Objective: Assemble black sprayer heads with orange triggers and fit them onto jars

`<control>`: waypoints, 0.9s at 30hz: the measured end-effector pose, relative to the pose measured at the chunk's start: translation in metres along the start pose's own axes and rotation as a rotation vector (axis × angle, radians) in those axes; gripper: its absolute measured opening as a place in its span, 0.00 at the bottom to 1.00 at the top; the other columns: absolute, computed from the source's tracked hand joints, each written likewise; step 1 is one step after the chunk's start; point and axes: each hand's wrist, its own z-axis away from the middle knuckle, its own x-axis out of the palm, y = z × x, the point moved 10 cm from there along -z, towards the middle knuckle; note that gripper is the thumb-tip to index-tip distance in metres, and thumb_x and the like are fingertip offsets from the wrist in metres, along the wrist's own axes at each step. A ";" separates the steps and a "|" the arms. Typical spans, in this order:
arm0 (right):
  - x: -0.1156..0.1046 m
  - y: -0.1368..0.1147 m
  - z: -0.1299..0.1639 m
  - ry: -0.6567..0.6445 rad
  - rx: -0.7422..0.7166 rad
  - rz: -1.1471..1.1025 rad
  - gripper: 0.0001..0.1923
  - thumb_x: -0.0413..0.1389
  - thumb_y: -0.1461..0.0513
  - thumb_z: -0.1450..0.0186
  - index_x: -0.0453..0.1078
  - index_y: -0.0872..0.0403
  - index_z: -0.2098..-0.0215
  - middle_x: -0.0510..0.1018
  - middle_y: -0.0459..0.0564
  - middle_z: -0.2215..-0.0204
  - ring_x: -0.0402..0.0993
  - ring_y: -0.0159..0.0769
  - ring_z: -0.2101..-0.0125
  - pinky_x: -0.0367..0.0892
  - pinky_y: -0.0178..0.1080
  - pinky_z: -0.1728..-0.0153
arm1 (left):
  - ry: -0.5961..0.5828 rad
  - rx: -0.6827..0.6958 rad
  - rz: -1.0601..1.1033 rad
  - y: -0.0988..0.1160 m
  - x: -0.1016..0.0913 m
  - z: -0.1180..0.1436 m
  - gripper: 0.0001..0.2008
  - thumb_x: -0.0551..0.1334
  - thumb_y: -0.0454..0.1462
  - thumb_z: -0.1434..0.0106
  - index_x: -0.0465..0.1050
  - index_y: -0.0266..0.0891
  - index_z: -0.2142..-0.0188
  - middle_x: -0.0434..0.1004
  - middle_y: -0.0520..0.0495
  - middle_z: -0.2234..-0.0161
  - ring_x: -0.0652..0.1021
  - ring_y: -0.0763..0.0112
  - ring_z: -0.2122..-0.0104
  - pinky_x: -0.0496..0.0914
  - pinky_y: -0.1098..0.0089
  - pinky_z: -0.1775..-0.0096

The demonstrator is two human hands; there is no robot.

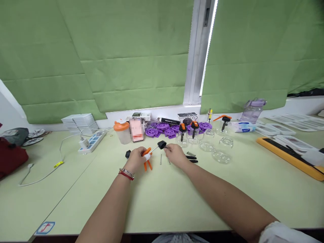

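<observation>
Lit brightly and evenly, with soft, pale light upon the table (192, 209). Whitest in the narrow strip (209, 47) beside the window frame (193, 74), nearly overexposed there. Shadowed only softly. Glinting on the glass jars (220, 156). Darkened in the upper right corner. Curved and stretched toward the borders. Pixelated into blocks around the phone (137, 130).
</observation>
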 end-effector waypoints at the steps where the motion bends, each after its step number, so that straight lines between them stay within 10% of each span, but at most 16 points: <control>1: -0.012 0.006 -0.002 0.057 0.027 -0.035 0.10 0.51 0.60 0.38 0.71 0.57 0.67 0.73 0.48 0.78 0.63 0.29 0.80 0.57 0.32 0.79 | 0.051 -0.044 -0.074 -0.005 -0.008 -0.001 0.08 0.58 0.40 0.45 0.71 0.38 0.69 0.75 0.48 0.71 0.74 0.67 0.70 0.66 0.69 0.68; 7: -0.032 0.026 0.006 0.065 0.094 -0.199 0.10 0.51 0.58 0.40 0.70 0.56 0.67 0.73 0.47 0.79 0.64 0.30 0.81 0.57 0.32 0.81 | 0.124 -0.248 -0.496 -0.020 -0.016 -0.006 0.09 0.54 0.37 0.42 0.71 0.36 0.70 0.77 0.36 0.67 0.76 0.59 0.67 0.65 0.67 0.70; 17: -0.019 0.029 0.022 -0.038 0.122 -0.283 0.11 0.52 0.57 0.41 0.71 0.56 0.68 0.71 0.43 0.80 0.55 0.26 0.85 0.51 0.32 0.82 | 0.056 -0.266 -0.609 -0.015 -0.002 -0.006 0.14 0.52 0.40 0.39 0.73 0.35 0.70 0.77 0.34 0.66 0.77 0.55 0.64 0.66 0.66 0.68; 24: -0.007 0.009 0.026 -0.094 0.037 -0.288 0.11 0.50 0.57 0.39 0.70 0.55 0.67 0.72 0.44 0.79 0.59 0.27 0.83 0.54 0.31 0.81 | 0.053 0.196 -0.535 0.058 0.024 0.011 0.18 0.52 0.38 0.38 0.66 0.40 0.49 0.76 0.42 0.60 0.75 0.61 0.60 0.64 0.69 0.64; 27: -0.012 -0.012 0.019 -0.105 -0.079 -0.183 0.15 0.48 0.54 0.36 0.71 0.55 0.63 0.74 0.47 0.76 0.65 0.30 0.78 0.60 0.33 0.77 | 0.021 0.186 -0.487 0.061 0.022 0.012 0.17 0.51 0.33 0.39 0.66 0.41 0.50 0.77 0.44 0.67 0.76 0.62 0.67 0.62 0.70 0.69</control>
